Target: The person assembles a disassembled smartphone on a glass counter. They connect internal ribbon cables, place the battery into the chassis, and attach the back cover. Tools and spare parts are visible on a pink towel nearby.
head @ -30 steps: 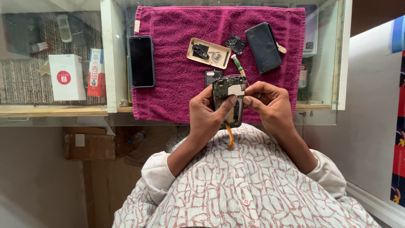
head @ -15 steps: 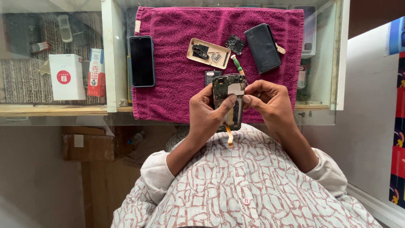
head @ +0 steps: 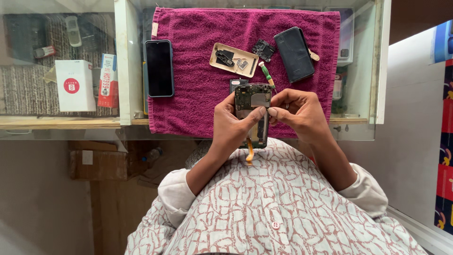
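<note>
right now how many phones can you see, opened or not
4. An opened phone held in both hands, left hand and right hand; a black phone on the towel's left edge; two old handsets inside the glass case. More may be hidden.

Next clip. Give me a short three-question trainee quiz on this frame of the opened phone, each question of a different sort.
1. True or false: both hands hold the opened phone.
2. What lies at the towel's left edge? A) intact phone B) scissors C) cup
3. Fill in: an orange ____ hangs from the opened phone's bottom end.

Key:
1. True: left hand and right hand both grip it.
2. A: the intact phone.
3. Ribbon cable.
</note>
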